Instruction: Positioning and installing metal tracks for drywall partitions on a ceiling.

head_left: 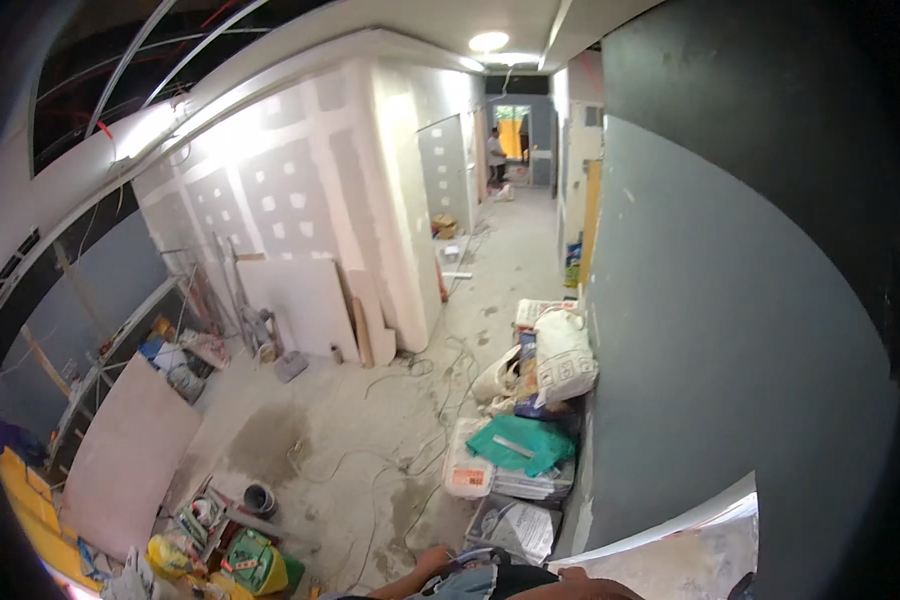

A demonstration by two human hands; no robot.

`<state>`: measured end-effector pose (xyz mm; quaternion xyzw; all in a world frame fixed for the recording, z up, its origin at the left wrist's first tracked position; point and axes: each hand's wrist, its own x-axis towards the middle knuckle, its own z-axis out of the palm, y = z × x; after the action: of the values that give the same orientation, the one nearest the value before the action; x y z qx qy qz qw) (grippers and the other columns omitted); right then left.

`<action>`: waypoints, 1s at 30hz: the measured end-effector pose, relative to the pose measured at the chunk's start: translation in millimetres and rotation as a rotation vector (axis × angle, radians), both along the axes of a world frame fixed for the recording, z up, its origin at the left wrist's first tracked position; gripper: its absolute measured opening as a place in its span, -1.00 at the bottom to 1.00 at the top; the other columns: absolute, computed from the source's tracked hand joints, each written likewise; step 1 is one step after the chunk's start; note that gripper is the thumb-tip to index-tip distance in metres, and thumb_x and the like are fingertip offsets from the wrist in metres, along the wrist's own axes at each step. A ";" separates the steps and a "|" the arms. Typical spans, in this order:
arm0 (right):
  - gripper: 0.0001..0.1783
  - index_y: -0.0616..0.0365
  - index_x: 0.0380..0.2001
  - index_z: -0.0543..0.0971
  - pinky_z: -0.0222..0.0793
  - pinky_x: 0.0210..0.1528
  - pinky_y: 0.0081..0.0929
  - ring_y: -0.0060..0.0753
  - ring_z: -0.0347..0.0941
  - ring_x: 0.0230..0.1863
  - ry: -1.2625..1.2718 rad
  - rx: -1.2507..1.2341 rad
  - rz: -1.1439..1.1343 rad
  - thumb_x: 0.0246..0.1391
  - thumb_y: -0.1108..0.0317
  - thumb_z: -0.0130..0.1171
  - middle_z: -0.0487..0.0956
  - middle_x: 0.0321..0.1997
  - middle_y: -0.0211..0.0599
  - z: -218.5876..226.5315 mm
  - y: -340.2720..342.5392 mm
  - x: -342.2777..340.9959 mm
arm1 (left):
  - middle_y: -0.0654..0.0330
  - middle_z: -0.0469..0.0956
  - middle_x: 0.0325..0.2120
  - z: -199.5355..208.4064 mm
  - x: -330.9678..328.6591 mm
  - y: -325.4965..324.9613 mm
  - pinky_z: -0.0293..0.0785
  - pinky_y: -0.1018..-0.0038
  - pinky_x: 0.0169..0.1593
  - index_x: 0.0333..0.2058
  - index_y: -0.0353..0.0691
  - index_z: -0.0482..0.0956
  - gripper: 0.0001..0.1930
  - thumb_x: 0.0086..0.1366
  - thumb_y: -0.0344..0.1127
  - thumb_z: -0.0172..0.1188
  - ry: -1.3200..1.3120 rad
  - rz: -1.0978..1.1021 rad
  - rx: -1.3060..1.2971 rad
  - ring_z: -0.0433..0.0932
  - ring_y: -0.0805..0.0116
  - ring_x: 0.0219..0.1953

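barely visible, forearms (440, 570) low at frame edge; hands hidden.

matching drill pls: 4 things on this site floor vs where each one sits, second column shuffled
Things:
1. small grey bucket
2. teal bag
3. leaning drywall sheet
4. person in white top

Places:
A. far end of the corridor
B. on the stacked sacks by the grey wall
C. against the patched wall, left of the corner
D. on the wet floor, lower left

Pairs: 1-D, 2-B, 3-C, 4-A
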<state>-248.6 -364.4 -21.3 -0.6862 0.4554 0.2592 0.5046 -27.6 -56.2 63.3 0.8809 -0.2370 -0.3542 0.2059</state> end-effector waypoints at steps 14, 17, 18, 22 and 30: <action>-0.67 0.23 -0.20 0.43 0.39 -0.20 -0.45 -0.27 0.48 -0.26 -1.463 -1.055 0.032 0.03 0.23 0.09 0.49 -0.20 -0.13 512.9 -79.0 149.0 | 0.40 0.32 -0.71 462.9 126.0 -108.3 0.20 0.63 -0.61 -0.32 -0.27 0.41 -0.54 -0.14 -0.17 0.39 -0.728 -0.041 -1.189 0.24 0.61 -0.69; -0.46 0.18 0.04 0.16 0.33 -0.17 -0.57 -0.57 0.40 -0.24 -1.793 -0.963 -0.013 0.04 0.29 0.09 0.47 -0.27 -0.34 644.2 -56.8 152.7 | 0.42 0.31 -0.65 546.3 123.5 -101.2 0.16 0.67 -0.62 -0.37 -0.21 0.39 -0.77 0.07 -0.25 0.22 -0.816 0.020 -1.811 0.23 0.66 -0.66; -0.38 0.19 0.10 0.07 0.31 -0.14 -0.57 -0.53 0.38 -0.21 -1.919 -0.780 -0.064 0.05 0.25 0.09 0.46 -0.26 -0.33 684.3 -63.2 152.8 | 0.44 0.26 -0.67 573.5 113.0 -101.7 0.14 0.69 -0.61 -0.41 -0.19 0.38 -0.80 0.11 -0.24 0.18 -0.515 0.032 -1.968 0.20 0.68 -0.66; 0.01 0.23 0.20 -0.19 0.15 0.10 -0.20 -0.13 0.25 0.04 -2.162 -0.281 -0.050 -0.04 -0.25 -0.04 0.17 0.11 0.07 821.3 -62.4 126.8 | 0.46 0.10 -0.73 654.5 99.3 -122.0 0.03 0.69 -0.64 -0.51 -0.10 0.37 -0.80 0.16 -0.16 0.13 0.089 -0.052 -2.288 0.09 0.68 -0.69; 0.11 0.23 0.21 -0.32 0.06 0.14 -0.03 -0.08 0.21 0.02 -2.320 0.126 0.210 -0.10 -0.13 0.13 0.12 0.05 0.08 966.2 -12.0 130.0 | 0.21 0.37 -0.60 732.4 125.9 -114.2 0.40 0.61 -0.51 -0.32 -0.25 0.40 -0.67 0.17 -0.07 0.10 0.139 -0.368 -2.289 0.39 0.50 -0.59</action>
<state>-118.6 -376.3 944.9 -0.5196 -0.3517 -0.4609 0.6276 98.4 -170.4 795.7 0.1108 -0.5313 -0.0052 0.8399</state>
